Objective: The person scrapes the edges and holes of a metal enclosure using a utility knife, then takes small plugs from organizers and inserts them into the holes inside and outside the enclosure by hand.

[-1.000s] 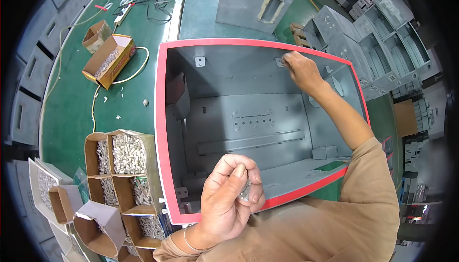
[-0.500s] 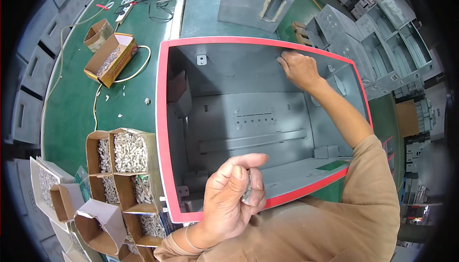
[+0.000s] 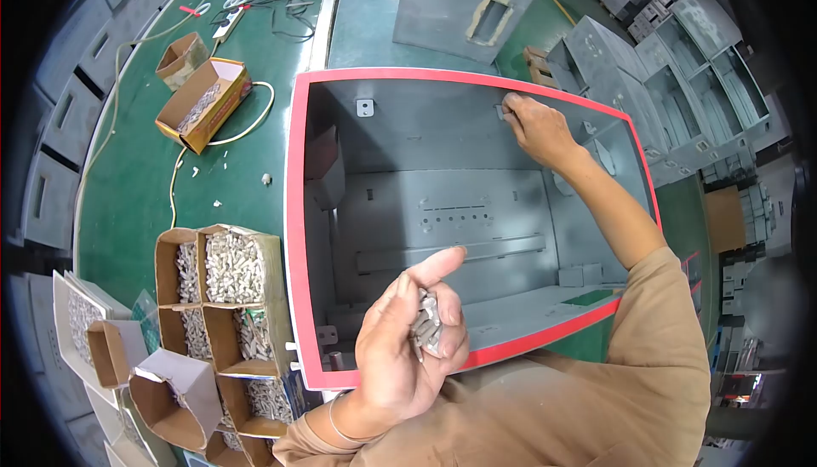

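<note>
A grey metal enclosure (image 3: 442,331) with a red-edged rim (image 3: 298,229) lies open side up in front of me. My left hand (image 3: 408,339) is cupped over its near rim, fingers curled round a handful of small pale grey plug-like pieces (image 3: 427,322). At the far inner wall, my right hand (image 3: 538,126) has its fingers pinched beside a small bracket (image 3: 500,112). Whatever sits between those fingertips is hidden. Another small bracket with a hole (image 3: 365,108) shows on the same wall, further left.
Left of the enclosure stand cardboard compartments (image 3: 277,280) full of small fittings. Beyond them on the green table (image 3: 128,203) are a yellow box (image 3: 204,126), a cable and a power strip (image 3: 228,24). Another grey cabinet (image 3: 451,7) stands behind.
My left hand has turned and opened a little, so more of the pieces in it show. The right hand has shifted slightly right, uncovering the bracket beside it. The view moved slightly.
</note>
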Demonstrator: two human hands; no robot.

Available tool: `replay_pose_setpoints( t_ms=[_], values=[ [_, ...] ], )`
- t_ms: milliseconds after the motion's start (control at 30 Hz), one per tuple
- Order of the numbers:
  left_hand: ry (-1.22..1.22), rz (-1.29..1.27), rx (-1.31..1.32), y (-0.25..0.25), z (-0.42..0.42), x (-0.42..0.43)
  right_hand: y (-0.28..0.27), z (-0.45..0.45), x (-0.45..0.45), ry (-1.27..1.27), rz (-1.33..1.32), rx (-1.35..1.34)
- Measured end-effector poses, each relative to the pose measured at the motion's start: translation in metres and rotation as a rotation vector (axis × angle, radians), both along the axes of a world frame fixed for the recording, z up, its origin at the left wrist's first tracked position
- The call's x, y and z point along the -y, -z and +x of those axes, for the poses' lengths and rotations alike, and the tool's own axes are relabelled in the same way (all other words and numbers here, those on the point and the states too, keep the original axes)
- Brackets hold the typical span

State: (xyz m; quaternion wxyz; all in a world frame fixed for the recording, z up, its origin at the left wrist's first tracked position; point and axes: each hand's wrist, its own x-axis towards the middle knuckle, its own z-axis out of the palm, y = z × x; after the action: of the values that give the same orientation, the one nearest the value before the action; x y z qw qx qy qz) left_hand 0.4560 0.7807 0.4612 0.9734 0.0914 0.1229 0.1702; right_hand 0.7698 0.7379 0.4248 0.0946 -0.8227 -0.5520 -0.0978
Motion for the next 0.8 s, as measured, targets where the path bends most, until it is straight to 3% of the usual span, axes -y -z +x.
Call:
replay_pose_setpoints(
  t_ms=[267, 367, 433, 467, 533, 667, 800],
  values=[
    [-0.021, 0.023, 0.021, 0.003, -0.001, 0.0, 0.001, 0.0, -0.007, 0.2, -0.158, 0.104],
    [-0.018, 0.044, 0.041, 0.001, -0.002, 0.0, -0.022, -0.03, -0.005, 0.181, -0.076, 0.019],
    [-0.017, 0.061, 0.043, 0.001, -0.003, 0.002, -0.04, -0.07, -0.003, 0.019, -0.013, -0.269],
    [-0.021, 0.063, 0.045, 0.001, -0.002, 0.002, -0.046, -0.086, -0.002, -0.187, 0.0, -0.61],
    [-0.016, 0.069, 0.049, 0.0, 0.0, 0.003, -0.063, -0.122, 0.001, -0.332, -0.139, -1.126],
    [-0.095, 0.163, -0.106, -0.009, 0.001, 0.004, -0.085, -0.154, -0.009, -0.492, -0.258, -1.26],
    [-0.059, 0.209, -0.039, -0.003, -0.001, 0.003, -0.088, -0.157, -0.019, -0.548, -0.322, -1.235]
  ],
)
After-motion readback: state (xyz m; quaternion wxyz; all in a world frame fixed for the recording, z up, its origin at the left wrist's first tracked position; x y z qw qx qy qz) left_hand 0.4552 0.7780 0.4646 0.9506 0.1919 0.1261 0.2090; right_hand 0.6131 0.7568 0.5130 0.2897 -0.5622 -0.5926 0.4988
